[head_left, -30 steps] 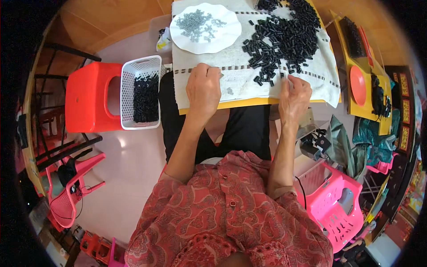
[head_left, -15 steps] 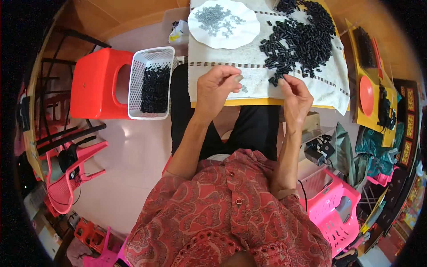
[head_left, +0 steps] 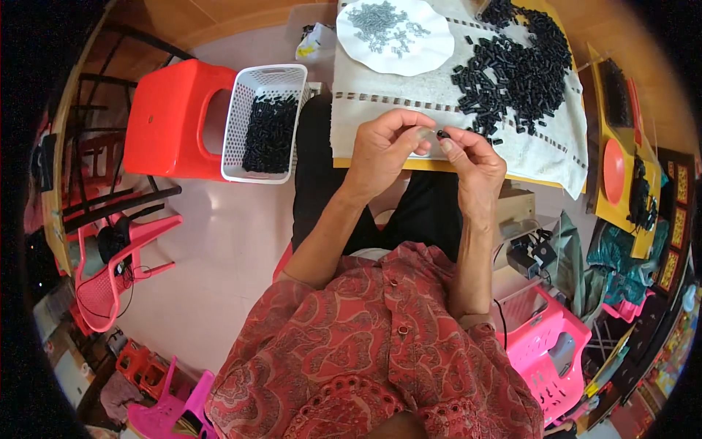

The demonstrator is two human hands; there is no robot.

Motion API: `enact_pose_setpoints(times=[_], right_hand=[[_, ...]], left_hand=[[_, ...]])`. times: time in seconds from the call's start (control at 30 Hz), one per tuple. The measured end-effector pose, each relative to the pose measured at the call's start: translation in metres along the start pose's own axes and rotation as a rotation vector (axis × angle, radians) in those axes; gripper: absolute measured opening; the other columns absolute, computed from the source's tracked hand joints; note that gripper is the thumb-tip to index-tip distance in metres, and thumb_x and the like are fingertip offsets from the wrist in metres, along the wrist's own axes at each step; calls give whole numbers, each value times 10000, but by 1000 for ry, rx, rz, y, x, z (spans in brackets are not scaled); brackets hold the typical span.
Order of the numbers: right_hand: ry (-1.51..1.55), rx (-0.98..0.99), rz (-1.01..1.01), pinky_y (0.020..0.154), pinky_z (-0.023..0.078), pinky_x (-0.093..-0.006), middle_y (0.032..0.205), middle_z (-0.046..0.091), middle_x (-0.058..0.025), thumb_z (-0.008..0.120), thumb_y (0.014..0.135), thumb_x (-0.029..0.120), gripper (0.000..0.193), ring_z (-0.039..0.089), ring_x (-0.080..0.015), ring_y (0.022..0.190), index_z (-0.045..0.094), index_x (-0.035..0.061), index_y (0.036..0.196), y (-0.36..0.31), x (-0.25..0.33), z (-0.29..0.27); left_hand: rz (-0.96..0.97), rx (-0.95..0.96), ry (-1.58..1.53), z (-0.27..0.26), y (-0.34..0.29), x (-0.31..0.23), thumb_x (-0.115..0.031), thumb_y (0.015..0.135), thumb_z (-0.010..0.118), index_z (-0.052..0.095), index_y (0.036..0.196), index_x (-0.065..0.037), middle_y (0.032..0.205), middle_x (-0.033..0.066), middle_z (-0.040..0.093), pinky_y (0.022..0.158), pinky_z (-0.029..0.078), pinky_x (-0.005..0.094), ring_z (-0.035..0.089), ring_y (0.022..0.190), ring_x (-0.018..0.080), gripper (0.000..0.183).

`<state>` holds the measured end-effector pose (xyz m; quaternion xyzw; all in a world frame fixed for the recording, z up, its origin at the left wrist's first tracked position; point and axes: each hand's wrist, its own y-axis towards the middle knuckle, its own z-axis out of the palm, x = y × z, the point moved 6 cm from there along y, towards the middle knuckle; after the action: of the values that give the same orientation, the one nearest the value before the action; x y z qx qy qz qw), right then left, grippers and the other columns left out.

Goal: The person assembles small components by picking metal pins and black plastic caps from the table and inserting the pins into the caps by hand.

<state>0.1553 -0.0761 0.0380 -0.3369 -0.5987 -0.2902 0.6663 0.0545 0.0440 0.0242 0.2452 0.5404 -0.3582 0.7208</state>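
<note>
My left hand is pinched closed above the table's near edge, with a small pale piece, apparently clear plastic, at its fingertips. Facing it, my right hand grips a small black cylinder between thumb and forefinger. The fingertips of both hands are almost touching, and the two pieces meet or nearly meet. Beyond my right hand, a large heap of similar black cylinders lies on the white cloth. A white wavy-edged plate bearing many small clear-grey pieces is at the far left of the cloth.
Left of my legs, a white perforated basket holds many black pieces and stands beside a red plastic stool. Pink chairs are at lower right and lower left. A yellow board with a red dish is at right.
My right hand has come away from the black heap with a cylinder and moved close to my left hand. The whole view has shifted slightly.
</note>
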Motion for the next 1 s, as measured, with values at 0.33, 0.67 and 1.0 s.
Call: enact_pose_setpoints(times=[0.33,0.67,1.0], right_hand=[[-53,-8,-59,694,456,-193,860,656,-3,700,824,-6,164,544,-51,745,691,-6,988,-4,3,4],[-234,8,-183,682,439,-193,840,622,-13,714,803,-4,159,533,-65,746,695,-13,960,-7,12,5],[-17,38,-14,733,456,-195,878,669,-15,690,842,13,168,568,-66,791,699,-10,1008,-7,1,9]], left_hand=[[75,7,93,1,0,0,-9,920,569,650,1020,3,894,21,655,710,521,203,622,765,64,129],[309,38,388,2,-1,-20,35,882,585,670,985,19,896,63,633,681,519,214,633,758,97,134],[89,69,120,-2,1,-5,6,875,621,676,999,18,840,37,665,667,508,212,614,713,84,136]])
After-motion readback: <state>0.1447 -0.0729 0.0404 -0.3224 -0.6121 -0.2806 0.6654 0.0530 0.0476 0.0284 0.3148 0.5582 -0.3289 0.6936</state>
